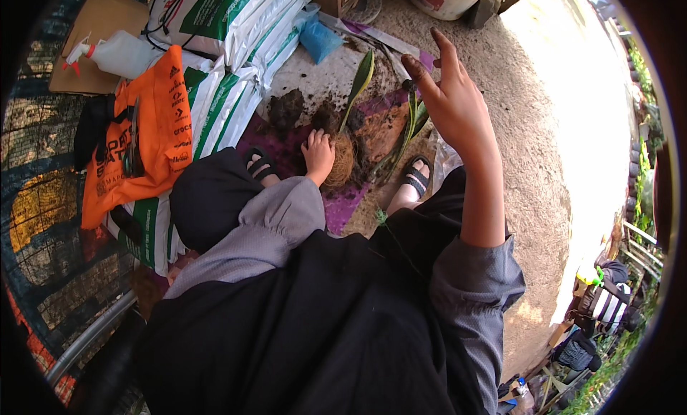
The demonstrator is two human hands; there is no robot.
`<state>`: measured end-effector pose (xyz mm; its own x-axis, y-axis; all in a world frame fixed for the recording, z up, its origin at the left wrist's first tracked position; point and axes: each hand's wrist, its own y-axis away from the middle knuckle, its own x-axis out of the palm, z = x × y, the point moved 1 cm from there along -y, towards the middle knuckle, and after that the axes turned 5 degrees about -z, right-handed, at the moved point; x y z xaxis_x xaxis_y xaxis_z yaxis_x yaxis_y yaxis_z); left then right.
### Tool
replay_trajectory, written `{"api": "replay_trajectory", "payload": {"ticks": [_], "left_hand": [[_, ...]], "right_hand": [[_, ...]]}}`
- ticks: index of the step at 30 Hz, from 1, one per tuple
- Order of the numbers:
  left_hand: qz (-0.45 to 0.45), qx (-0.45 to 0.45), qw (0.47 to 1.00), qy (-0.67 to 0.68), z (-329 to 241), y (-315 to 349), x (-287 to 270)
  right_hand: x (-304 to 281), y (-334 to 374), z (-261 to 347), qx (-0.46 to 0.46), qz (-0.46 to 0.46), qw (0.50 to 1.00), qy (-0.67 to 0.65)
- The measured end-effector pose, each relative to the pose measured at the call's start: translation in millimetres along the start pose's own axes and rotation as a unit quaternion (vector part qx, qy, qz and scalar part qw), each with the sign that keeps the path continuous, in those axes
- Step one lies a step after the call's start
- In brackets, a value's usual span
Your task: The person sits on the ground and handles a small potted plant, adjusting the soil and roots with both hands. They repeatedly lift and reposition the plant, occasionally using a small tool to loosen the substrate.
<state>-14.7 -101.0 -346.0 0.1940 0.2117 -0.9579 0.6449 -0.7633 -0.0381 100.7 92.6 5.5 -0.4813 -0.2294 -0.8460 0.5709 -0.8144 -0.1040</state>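
Observation:
My left hand [319, 157] lies against the left side of a round ball of brown coir fibre [341, 162], its fingers spread. From the top of that ball rises a green snake plant leaf with pale edges [360, 82]. Raised at the right, my right hand [456, 93] holds nothing; thumb and forefinger stand apart, with dark soil on their tips. Below it leans a second snake plant [409, 121], apart from the hand. Dark clumps of soil [286, 108] sit beyond my left hand, and a flat brown patch [384, 132] lies between the plants.
Beneath the plants is a purple and white sheet [346, 213]. Stacked white and green sacks [222, 111] stand at the left, with an orange bag [154, 146] and a spray bottle [123, 55]. A blue plastic bag [320, 38] and a white bucket [442, 1] lie farther off.

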Motion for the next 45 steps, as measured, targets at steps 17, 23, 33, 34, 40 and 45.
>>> {"api": "replay_trajectory", "payload": {"ticks": [17, 23, 33, 34, 40, 45], "left_hand": [[-0.203, 0.072, 0.972, 0.094, -29, -52, -81], [0.024, 0.312, 0.934, 0.173, -86, -5, -160], [0.135, 0.370, 0.906, 0.154, -106, 73, -162], [0.134, 0.369, 0.907, 0.153, -108, 74, -163], [0.065, 0.322, 0.931, 0.160, -93, 53, -175], [0.082, 0.226, 0.951, 0.196, -64, 26, -236]], "right_hand": [[-6, -6, -8, -0.080, -0.034, 0.996, 0.010], [-1, -12, -4, -0.118, -0.031, 0.992, 0.044], [-7, 5, 12, -0.125, -0.012, 0.992, 0.018], [-5, 4, 11, -0.128, -0.012, 0.992, 0.020], [-6, 3, 18, -0.139, 0.018, 0.989, 0.038], [15, 3, -1, -0.155, 0.011, 0.986, 0.065]]}}
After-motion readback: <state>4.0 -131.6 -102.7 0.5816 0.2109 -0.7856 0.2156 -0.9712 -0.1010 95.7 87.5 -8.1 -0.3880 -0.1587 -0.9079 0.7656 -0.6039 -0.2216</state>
